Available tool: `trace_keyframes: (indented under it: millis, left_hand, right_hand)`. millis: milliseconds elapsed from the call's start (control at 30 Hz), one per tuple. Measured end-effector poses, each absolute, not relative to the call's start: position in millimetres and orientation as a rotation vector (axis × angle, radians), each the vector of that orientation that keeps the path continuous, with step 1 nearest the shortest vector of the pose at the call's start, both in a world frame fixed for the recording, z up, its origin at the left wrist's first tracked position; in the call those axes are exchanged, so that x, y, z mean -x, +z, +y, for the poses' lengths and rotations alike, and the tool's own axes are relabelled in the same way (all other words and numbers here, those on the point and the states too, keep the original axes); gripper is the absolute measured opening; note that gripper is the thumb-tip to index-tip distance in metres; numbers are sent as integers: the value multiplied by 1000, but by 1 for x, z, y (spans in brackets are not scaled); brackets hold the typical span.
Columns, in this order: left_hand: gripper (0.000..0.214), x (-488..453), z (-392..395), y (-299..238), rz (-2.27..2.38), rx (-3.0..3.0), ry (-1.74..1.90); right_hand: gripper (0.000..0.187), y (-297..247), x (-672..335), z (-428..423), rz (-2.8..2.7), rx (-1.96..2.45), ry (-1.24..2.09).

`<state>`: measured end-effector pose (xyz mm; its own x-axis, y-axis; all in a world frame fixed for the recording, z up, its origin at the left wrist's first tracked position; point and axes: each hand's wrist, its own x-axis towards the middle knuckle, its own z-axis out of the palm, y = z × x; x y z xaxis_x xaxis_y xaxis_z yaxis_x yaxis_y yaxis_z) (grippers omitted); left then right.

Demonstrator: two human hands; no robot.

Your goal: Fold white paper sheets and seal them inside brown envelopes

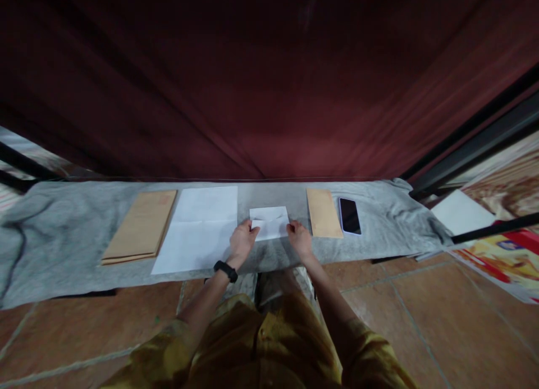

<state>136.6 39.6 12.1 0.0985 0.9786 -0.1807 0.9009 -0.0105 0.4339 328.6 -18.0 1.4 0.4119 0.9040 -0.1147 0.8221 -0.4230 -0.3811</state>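
Observation:
A small folded sheet of white paper [269,227] lies in front of me, with a crease or raised flap across its upper part. My left hand [243,241] pinches its left edge, thumb on top. At its right edge my right hand [300,237] has its fingers closed on the paper. Just left of my left hand are larger white sheets [202,232] with a fold line across them. To the right of my right hand rests a small brown envelope [324,214].
A stack of larger brown envelopes [138,226] lies at the left. A phone [350,216] with a dark screen is right of the small envelope. Grey cloth [383,220] covers the narrow table. Behind it hangs a dark red curtain [269,97]; black metal bars [475,142] stand at the right.

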Motion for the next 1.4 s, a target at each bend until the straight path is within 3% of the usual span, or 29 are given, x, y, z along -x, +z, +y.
trace_keyframes:
  millis: [233,400,567,1067,1400]
  left_hand:
    - [56,-142,32,14,1883,-2125,231]
    - [44,-139,31,15,1731,-2322,188]
    - [45,-138,28,21,1691,-2413,180]
    - [33,-127,10,5,1623,-2162,538]
    - [30,-132,24,3,1745,-1974,442]
  right_hand:
    - [30,8,-327,-13,-1460,2477,486]
    - [32,11,-326,-11,-1449,2521,488]
    - [33,11,-328,-9,-1461,2539,498]
    - [35,12,-328,-5,-1521,2541,427]
    - [34,14,-325,1,-1512,2565,407]
